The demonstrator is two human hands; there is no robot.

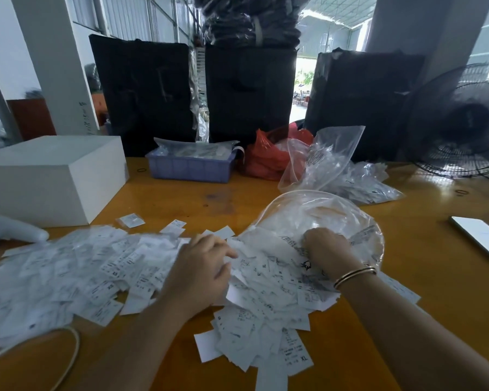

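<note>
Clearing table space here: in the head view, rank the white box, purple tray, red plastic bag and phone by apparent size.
1. white box
2. purple tray and red plastic bag, too alike to rank
3. phone, smallest, though the frame edge cuts it

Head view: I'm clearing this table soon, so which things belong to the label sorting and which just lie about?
In the job: size labels, clear bag by them, left hand, right hand.
Lying about: white box, blue tray, red bag, phone, fan.
</note>
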